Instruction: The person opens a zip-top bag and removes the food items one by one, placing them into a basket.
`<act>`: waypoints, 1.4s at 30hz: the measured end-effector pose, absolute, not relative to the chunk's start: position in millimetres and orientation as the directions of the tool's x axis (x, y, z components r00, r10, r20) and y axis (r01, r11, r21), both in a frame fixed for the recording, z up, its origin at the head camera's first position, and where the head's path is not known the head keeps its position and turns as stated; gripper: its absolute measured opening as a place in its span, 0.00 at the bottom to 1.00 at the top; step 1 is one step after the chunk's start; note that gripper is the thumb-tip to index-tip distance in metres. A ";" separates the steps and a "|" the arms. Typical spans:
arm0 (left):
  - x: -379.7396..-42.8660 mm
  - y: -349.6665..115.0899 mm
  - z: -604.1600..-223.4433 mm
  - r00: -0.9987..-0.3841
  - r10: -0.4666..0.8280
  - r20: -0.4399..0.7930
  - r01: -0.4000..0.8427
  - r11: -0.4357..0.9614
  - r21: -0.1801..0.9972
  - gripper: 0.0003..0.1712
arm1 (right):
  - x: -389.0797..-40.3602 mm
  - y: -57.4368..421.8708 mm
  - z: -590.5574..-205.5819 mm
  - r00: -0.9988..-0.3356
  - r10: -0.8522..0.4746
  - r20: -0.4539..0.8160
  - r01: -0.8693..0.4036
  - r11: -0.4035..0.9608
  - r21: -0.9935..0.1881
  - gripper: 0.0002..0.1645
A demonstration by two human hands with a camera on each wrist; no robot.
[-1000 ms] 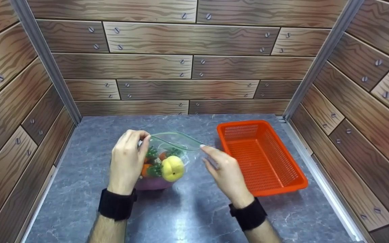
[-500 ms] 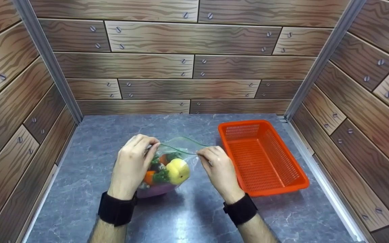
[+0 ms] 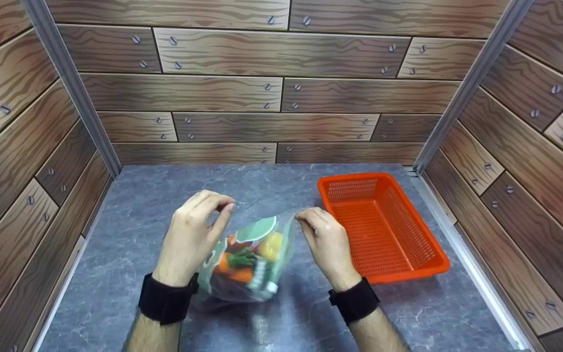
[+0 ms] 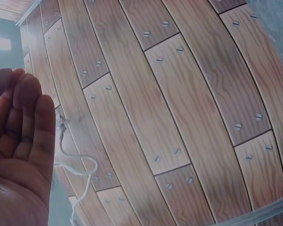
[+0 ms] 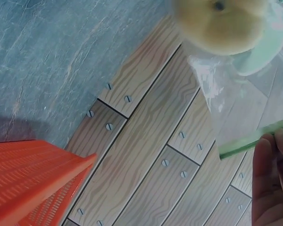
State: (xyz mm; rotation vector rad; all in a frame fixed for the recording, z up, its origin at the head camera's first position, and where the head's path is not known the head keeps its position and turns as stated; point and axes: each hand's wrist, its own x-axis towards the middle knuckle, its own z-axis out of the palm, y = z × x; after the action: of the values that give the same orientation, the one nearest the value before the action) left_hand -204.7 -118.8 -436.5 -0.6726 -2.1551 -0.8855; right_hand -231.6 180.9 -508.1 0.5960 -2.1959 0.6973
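Note:
A clear zip bag (image 3: 258, 231) with green print hangs in the middle of the head view, blurred and tilted. Through its film show orange pieces (image 3: 239, 274) with green tops and a yellow fruit-like item (image 3: 270, 246). My right hand (image 3: 329, 244) pinches the bag's upper corner. In the right wrist view, thumb and fingers grip the green zip strip (image 5: 243, 142). To the bag's upper left, my left hand (image 3: 194, 234) holds nothing that I can see. Its fingers (image 4: 28, 103) bend loosely toward the thumb.
An orange perforated plastic basket (image 3: 439, 264) stands right of my right hand. Grey marbled table (image 3: 140, 195) lies beneath. Wood-patterned walls (image 3: 281, 93) enclose the back and sides. A white cord (image 4: 89, 169) hangs in the left wrist view.
Earlier both hands held the bag's mouth spread between them. The left hand has let go, and the bag has swung round to hang from the right hand. The basket stays put.

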 end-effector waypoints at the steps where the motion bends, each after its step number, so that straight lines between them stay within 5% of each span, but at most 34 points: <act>1: -206.6 -117.1 -436.6 -0.613 0.222 0.759 0.690 0.619 0.376 0.04 | -231.7 181.7 -507.9 -0.612 -0.198 0.765 -0.602 0.745 -0.289 0.09; 6: -219.7 -100.5 -440.6 -0.540 0.442 0.717 0.810 0.505 0.299 0.10 | -232.0 184.6 -507.8 -0.608 -0.203 0.767 -0.610 0.738 -0.288 0.08; 12: -232.8 -76.3 -444.0 -0.383 0.708 0.593 0.920 0.346 0.182 0.25 | -231.2 186.6 -506.8 -0.605 -0.201 0.771 -0.612 0.736 -0.289 0.07; 19: -242.6 -62.2 -442.6 -0.258 0.829 0.496 0.953 0.302 -0.007 0.29 | -231.3 191.5 -508.1 -0.628 -0.205 0.750 -0.614 0.723 -0.316 0.05; 26: -253.4 -69.1 -445.4 -0.291 0.815 0.501 0.947 0.321 0.029 0.19 | -231.7 207.4 -510.0 -0.655 -0.218 0.723 -0.617 0.707 -0.346 0.04; 35: -260.6 -75.7 -454.6 -0.319 0.768 0.555 0.930 0.366 0.028 0.22 | -221.5 216.5 -494.0 -0.640 -0.296 0.710 -0.678 0.653 -0.339 0.11; 42: -260.2 -74.1 -458.5 -0.314 0.765 0.562 0.929 0.370 0.016 0.17 | -215.2 212.6 -493.7 -0.726 -0.497 0.476 -0.687 0.564 -0.459 0.10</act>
State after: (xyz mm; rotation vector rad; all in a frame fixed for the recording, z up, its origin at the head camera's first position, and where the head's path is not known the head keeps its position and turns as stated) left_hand -260.2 -74.1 -458.5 -1.4630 -2.1696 -0.4687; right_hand -215.2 212.6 -493.7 0.9765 -2.5073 0.9223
